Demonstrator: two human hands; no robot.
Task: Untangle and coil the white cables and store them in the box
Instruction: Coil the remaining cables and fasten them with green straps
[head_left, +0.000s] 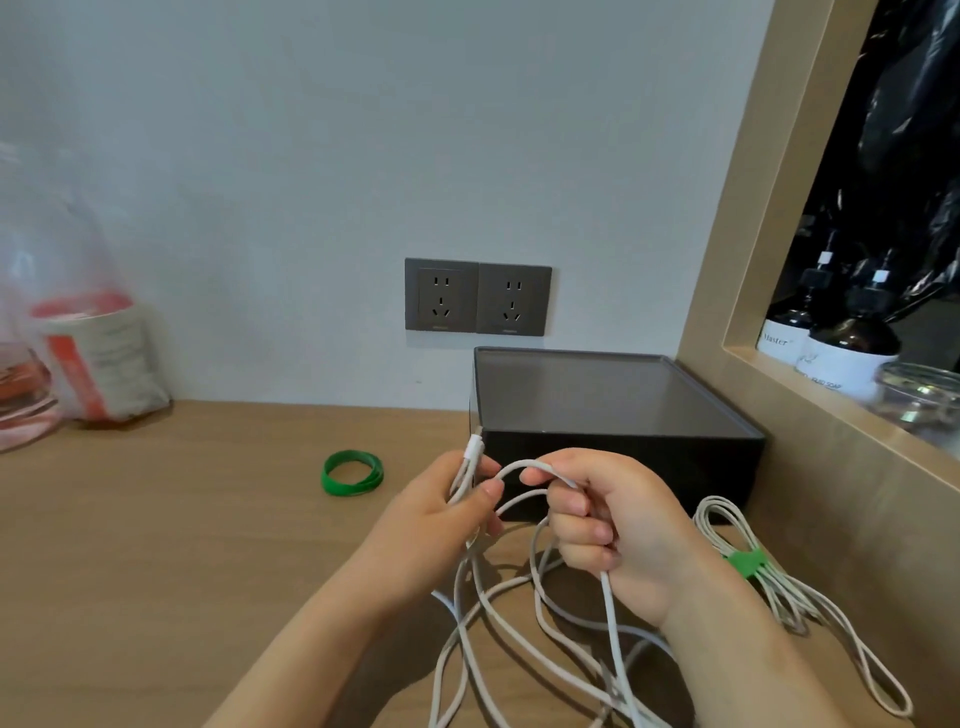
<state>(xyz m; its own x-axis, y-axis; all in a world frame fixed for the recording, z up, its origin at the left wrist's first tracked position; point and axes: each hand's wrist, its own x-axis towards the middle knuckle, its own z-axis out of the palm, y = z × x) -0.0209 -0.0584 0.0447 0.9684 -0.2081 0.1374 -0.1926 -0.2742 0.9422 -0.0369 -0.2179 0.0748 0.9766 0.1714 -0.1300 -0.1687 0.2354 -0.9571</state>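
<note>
Left of box, green strap roll.

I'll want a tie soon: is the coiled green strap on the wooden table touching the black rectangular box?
Apart. The head view shows bare wooden table between the coiled green strap and the black rectangular box.

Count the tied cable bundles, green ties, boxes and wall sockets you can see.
Tied cable bundles: 1
Green ties: 2, one lying loose, one round that bundle
Boxes: 1
Wall sockets: 2
Total: 6
Held cable tangle: not counted, number of cables unclear
</note>
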